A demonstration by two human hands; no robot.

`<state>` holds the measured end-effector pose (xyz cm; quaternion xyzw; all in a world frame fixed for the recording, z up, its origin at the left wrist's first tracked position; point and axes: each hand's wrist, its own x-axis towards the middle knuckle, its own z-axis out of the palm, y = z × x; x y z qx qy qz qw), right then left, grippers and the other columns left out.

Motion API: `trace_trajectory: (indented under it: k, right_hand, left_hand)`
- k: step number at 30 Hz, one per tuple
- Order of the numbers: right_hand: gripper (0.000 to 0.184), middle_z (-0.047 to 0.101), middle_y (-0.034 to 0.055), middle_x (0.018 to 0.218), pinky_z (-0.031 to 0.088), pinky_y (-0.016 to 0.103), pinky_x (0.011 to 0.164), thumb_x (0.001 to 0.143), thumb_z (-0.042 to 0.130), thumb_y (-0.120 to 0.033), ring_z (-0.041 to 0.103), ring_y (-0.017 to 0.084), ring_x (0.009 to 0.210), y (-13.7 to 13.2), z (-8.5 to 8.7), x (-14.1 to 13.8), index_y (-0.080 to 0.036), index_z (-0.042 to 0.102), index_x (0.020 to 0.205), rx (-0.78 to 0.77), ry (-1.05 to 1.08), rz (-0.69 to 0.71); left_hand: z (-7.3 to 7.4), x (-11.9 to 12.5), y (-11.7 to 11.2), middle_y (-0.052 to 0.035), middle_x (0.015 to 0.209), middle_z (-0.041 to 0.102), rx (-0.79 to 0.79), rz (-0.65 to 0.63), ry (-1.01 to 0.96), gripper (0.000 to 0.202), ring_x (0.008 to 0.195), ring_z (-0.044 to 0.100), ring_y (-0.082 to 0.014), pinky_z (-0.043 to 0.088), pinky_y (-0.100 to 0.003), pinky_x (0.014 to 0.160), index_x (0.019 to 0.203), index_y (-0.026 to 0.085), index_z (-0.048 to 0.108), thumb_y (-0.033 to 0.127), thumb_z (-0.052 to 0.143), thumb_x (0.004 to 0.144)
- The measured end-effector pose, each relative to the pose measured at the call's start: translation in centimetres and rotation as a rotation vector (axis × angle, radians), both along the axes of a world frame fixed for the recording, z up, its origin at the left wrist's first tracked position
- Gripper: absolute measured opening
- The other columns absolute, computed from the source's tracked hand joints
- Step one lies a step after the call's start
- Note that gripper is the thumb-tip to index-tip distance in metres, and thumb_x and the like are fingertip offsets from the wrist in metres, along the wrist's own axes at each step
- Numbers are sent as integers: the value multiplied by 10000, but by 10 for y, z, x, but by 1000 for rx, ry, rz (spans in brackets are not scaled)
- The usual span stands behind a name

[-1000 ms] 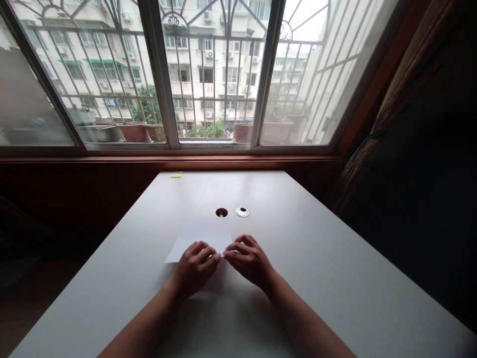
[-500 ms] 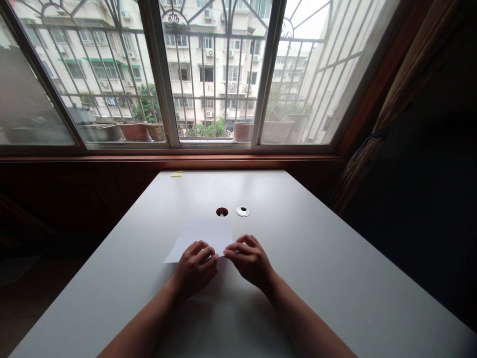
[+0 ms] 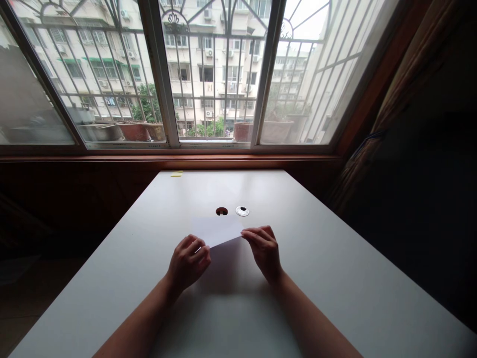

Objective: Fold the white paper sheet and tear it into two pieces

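A white sheet of paper [image 3: 218, 229] is held just above the white table [image 3: 335, 278], tilted, with its near edge running from lower left to upper right. My left hand [image 3: 187, 261] pinches the paper's near left corner with curled fingers. My right hand [image 3: 264, 248] pinches its near right corner. The two hands are apart, one at each end of the near edge. The paper's far edge reaches almost to a round cable hole [image 3: 221, 211] in the tabletop.
A round white hole cover [image 3: 242, 211] lies beside the cable hole. A small yellow note [image 3: 176, 174] sits at the table's far edge. A barred window [image 3: 208, 74] spans the wall beyond. A dark curtain [image 3: 391, 109] hangs at the right.
The paper lay flat with both hands pressed together at its near edge. Now the hands have spread apart and the paper is lifted and turned, looking smaller.
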<state>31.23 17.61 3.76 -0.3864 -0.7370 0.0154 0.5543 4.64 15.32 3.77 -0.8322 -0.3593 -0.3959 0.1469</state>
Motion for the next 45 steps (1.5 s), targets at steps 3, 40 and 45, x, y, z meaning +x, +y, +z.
trace_trajectory:
  k: [3,40,45]
  right_hand:
    - [206,738,22,993,536,421,804,920,642,-181,591,230,909,3,-1,5,-319,756,1021,-29,71,-23]
    - [169,711,48,968,554,356,818,924,636,-356,663,206,891,15,-11,18,-247,764,934,-185,306,-48]
    - [159,709,48,962,555,363,810,925,636,-348,662,209,880,13,-9,16,-252,762,930,-182,289,-21]
  left_hand:
    - [1,-1,2,-29,820,623,9,-3,-57,154,795,549,-190,499,-337,699,889,207,635,74,634,813]
    - [-6,-21,12,-60,1069,605,-279,-32,-551,189,1027,589,-222,505,-384,902,1125,251,655,285,602,947]
    - [-6,-19,15,-55,1009,627,-212,-62,-495,140,967,593,-210,512,-376,849,1065,247,678,235,626,936]
